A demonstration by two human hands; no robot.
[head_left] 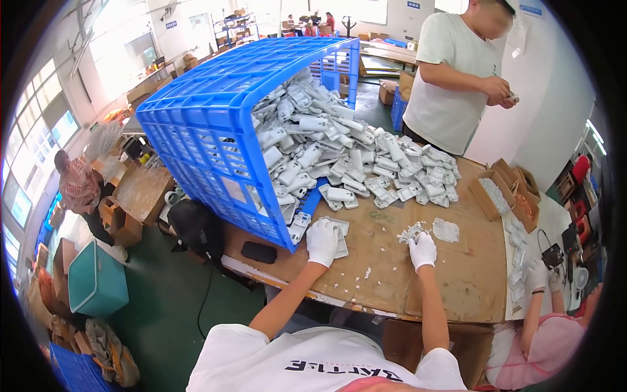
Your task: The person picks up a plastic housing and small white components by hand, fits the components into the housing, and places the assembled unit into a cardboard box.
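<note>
My left hand (322,243), in a white glove, grips the edge of a white plastic casing (342,239) lying on the cardboard-covered table. The fingers are partly curled over it. My right hand (422,251), also gloved, has its fingertips drawn together at the near edge of a small heap of tiny white plastic parts (411,230). Whatever is between those fingertips is too small to make out. Beyond both hands spreads a big pile of white plastic casings (353,163), spilling from a blue plastic crate (241,98) tipped on its side.
A flat, whitish translucent piece (446,230) lies right of the small parts. Cardboard boxes (492,195) with small parts stand at the table's right. A black pouch (258,252) lies by the crate. One co-worker (450,78) stands across the table; another (542,340) works at right.
</note>
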